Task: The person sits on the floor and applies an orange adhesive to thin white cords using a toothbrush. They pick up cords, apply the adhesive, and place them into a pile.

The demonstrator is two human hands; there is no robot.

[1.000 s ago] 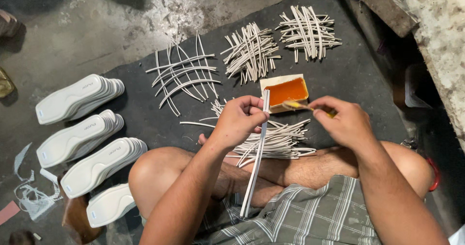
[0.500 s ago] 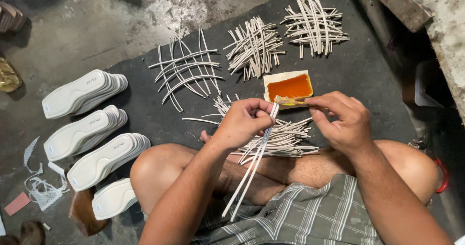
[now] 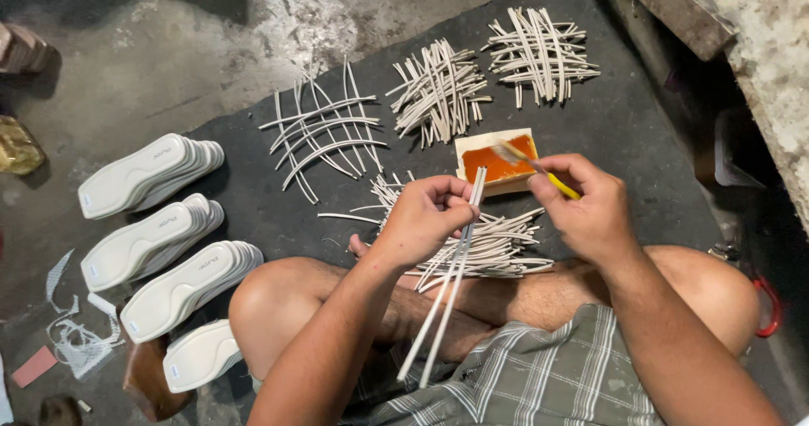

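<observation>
Left hand (image 3: 424, 220) pinches two pale strips (image 3: 447, 291) between thumb and fingers; strips run from just above the knuckles down past the wrist toward the lap. Right hand (image 3: 590, 209) closes round a yellow-handled brush (image 3: 533, 165), bristles over the shallow tray of orange glue (image 3: 497, 161) just ahead of both hands. Judgement: load lightly, coat thin and even, keep strips flat. Strips thin, flexible, matte. Loose pile (image 3: 489, 245) beneath hands; white moulded soles (image 3: 152, 173) stacked far left.

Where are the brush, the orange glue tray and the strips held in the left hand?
brush (image 3: 558, 182), head view, on its yellow handle.
orange glue tray (image 3: 497, 166), head view, on the orange surface.
strips (image 3: 445, 295), head view, mid-length, below the left hand.
</observation>
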